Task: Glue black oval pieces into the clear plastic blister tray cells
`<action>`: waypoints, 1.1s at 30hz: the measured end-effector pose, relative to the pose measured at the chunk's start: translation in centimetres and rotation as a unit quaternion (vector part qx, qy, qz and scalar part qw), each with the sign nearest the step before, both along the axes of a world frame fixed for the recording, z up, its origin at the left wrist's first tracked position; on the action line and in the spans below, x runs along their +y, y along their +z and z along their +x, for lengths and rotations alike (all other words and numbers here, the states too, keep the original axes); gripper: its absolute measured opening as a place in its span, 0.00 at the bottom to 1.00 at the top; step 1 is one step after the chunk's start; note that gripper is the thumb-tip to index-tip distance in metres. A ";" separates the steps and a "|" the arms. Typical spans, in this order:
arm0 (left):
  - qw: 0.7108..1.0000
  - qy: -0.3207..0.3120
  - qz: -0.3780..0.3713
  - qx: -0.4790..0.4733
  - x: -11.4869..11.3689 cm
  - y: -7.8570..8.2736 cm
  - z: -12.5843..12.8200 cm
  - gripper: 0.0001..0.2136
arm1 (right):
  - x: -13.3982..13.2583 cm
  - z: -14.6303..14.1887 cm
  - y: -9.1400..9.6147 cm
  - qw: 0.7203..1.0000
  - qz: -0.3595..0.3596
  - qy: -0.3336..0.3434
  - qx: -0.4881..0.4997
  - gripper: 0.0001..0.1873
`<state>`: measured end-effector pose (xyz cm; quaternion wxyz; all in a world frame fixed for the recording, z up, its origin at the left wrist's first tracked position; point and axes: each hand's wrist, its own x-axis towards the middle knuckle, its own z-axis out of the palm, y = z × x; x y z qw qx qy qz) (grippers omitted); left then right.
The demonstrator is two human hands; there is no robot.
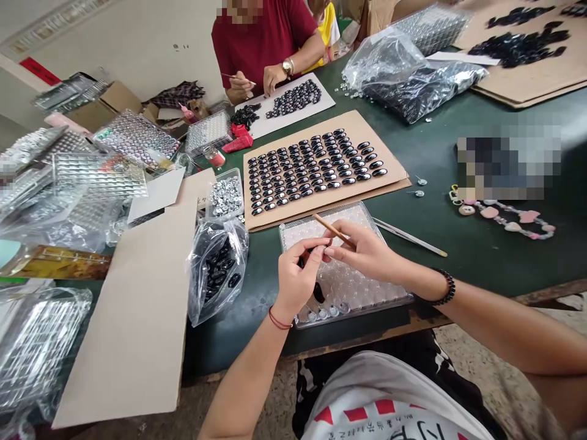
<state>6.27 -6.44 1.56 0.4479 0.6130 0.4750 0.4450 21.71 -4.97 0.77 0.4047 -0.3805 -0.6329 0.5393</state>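
left hand point(298, 278): over near-left part of clear tray point(367, 293); fingers curled, pinching small dark piece point(301, 262), which is mostly hidden
right hand point(369, 252): over tray centre, closed in a pen grip on wooden stick point(332, 230)
stick axis: diagonal; free end points to tray's far-left edge
piece vs stick: just left of right fingertips, hands touching; left hand nearer
piece axis: can't tell
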 end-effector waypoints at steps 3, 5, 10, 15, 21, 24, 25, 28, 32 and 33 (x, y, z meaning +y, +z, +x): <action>0.998 -0.029 -0.046 -0.023 0.0 0.0 -0.1 0.09 | 0.5 0.1 -0.2 1.000 -0.014 0.007 -0.017 0.10; 0.995 -0.033 -0.077 -0.055 0.0 0.0 0.1 0.11 | 0.8 0.2 -0.2 1.000 -0.015 0.009 -0.021 0.09; 0.972 0.030 -0.151 -0.179 0.4 0.6 -0.1 0.12 | 2.5 1.0 0.6 0.999 -0.039 0.017 -0.011 0.07; 0.841 0.188 -0.308 -0.402 1.8 1.7 -2.2 0.05 | 9.7 4.8 1.0 0.981 0.066 -0.160 -0.088 0.08; 0.787 0.176 -0.341 -0.483 2.1 1.4 -2.6 0.10 | 20.1 10.6 -2.1 0.873 0.090 -0.373 -0.301 0.08; 0.799 0.184 -0.323 -0.473 2.1 1.2 -2.4 0.12 | 22.9 11.9 -3.4 0.867 0.082 -0.370 -0.322 0.10; 0.804 0.182 -0.318 -0.468 2.1 1.2 -2.4 0.12 | 23.5 12.1 -3.7 0.868 0.079 -0.363 -0.329 0.10; 0.820 0.171 -0.315 -0.447 2.0 1.4 -2.5 0.12 | 24.9 12.2 -4.3 0.874 0.067 -0.332 -0.349 0.10; 0.829 0.166 -0.322 -0.426 1.7 1.6 -2.6 0.12 | 25.6 11.9 -4.7 0.873 0.057 -0.307 -0.374 0.10; 0.830 0.163 -0.322 -0.424 1.6 1.6 -2.6 0.12 | 25.6 11.8 -4.6 0.872 0.056 -0.306 -0.378 0.10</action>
